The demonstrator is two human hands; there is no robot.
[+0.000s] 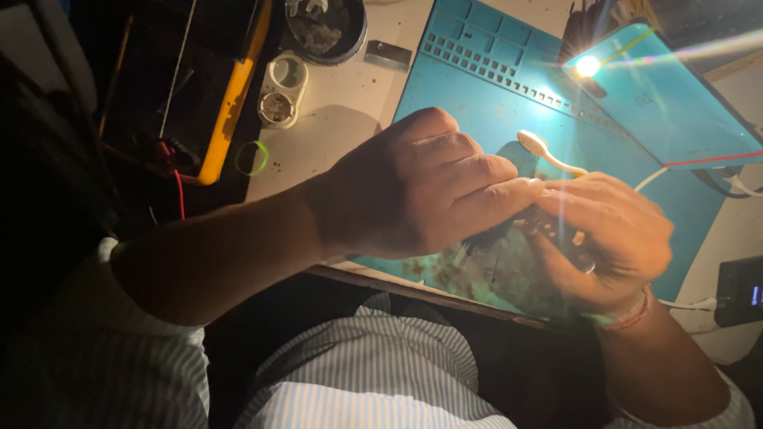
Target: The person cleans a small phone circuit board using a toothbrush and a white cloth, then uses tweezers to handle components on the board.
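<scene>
My left hand (421,187) is curled over a dark, flat object (548,226) held low above the blue work mat (477,87); its fingertips press on that object. My right hand (612,230) grips the same dark object from the right side and also holds a pale toothbrush (548,155), whose head sticks up to the left of the fingers. Most of the dark object is hidden by both hands. A band circles my right wrist.
A blue tilted panel with a bright lamp (588,65) stands at the back right. A round dish (326,28), a white two-well holder (282,91) and a yellow-handled tool (230,103) lie at the back left. A dark box with a white cable (739,290) sits at the right.
</scene>
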